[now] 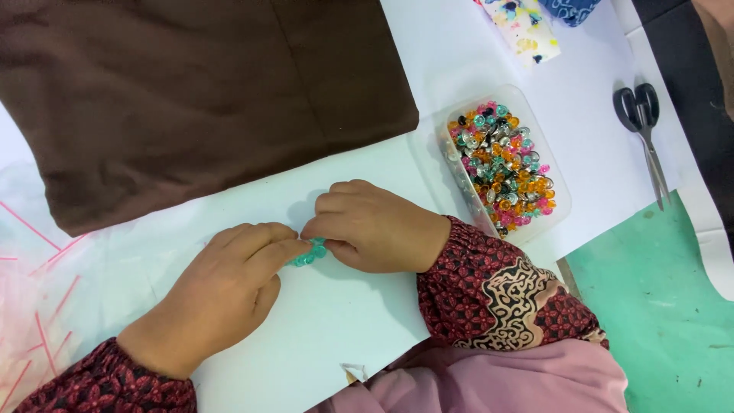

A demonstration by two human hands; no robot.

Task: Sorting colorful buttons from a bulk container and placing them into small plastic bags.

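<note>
Here, both hands meet low on a white sheet, working on a small cluster of teal beads.
Left hand: the left hand lies palm down on the white paper sheet, its fingers curled and the tips pinched on the teal beads.
Right hand: the right hand comes in from the right, knuckles up, its fingers bent and closed on the same beads from the other side.
Teal beads: a short clump of clear green-blue beads, held between the fingertips of both hands, just above or on the sheet; which one, I cannot tell.
Sleeves: dark red patterned cuffs on both wrists, with a pink cloth below them at the lower edge.
Bead box: a clear plastic container stands to the right of the right hand, near it, filled with mixed beads in orange, pink, teal and silver.
Brown fabric: a large folded brown cloth covers the upper left, well apart from the hands.
Scissors: black-handled scissors lie on the sheet at the far right, blades pointing toward the person.
Bench: a green bench surface shows at the lower right.
Clear bags: plastic bags with pink strips lie at the left edge.
Printed cloth: colourful scraps sit at the top.
</note>
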